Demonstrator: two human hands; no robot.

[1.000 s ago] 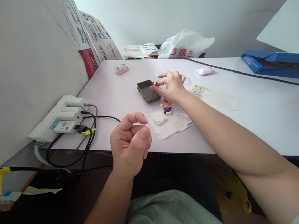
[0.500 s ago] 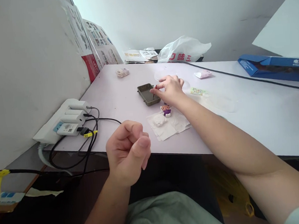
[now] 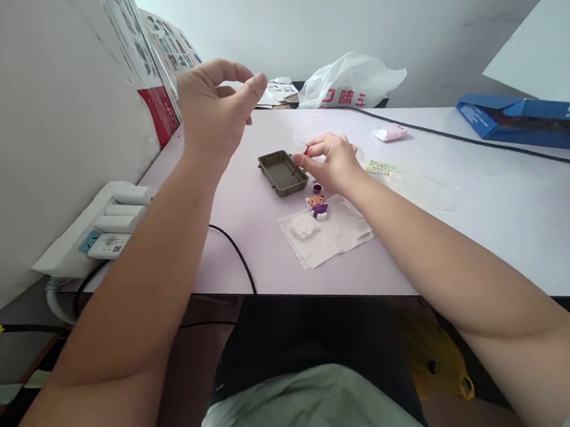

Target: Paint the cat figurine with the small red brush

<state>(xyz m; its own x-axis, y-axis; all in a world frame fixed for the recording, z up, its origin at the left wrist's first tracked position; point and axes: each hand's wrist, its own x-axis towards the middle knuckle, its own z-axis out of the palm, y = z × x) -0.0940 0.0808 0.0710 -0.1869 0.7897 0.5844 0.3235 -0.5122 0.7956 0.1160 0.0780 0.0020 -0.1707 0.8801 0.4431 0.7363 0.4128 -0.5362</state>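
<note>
My right hand [image 3: 333, 161] pinches a thin red paintbrush [image 3: 295, 170], its lower end down inside a small olive-brown box [image 3: 290, 190]. Beside that hand sits a small purple paint pot [image 3: 317, 188]. Nearer to me, a painted figurine [image 3: 317, 206] with an orange face and purple clothing lies at the top edge of a white paper napkin [image 3: 333, 242]. A plain white figurine [image 3: 304, 226] rests on the napkin. My left hand [image 3: 216, 104] is raised above the far left of the table, fingers curled towards the thumb, with nothing visible in them.
A power strip [image 3: 79, 244] with chargers and a black cable [image 3: 233, 246] lies at the left. Clear plastic packaging [image 3: 424, 191], a pink-and-white packet [image 3: 390, 132] and a blue box [image 3: 527, 122] are on the right. A white plastic bag [image 3: 351, 82] stands behind the table.
My left hand has risen and moved forward from the table's near edge, now hiding the small packet at the back left. My right hand still holds the paintbrush at the box.
</note>
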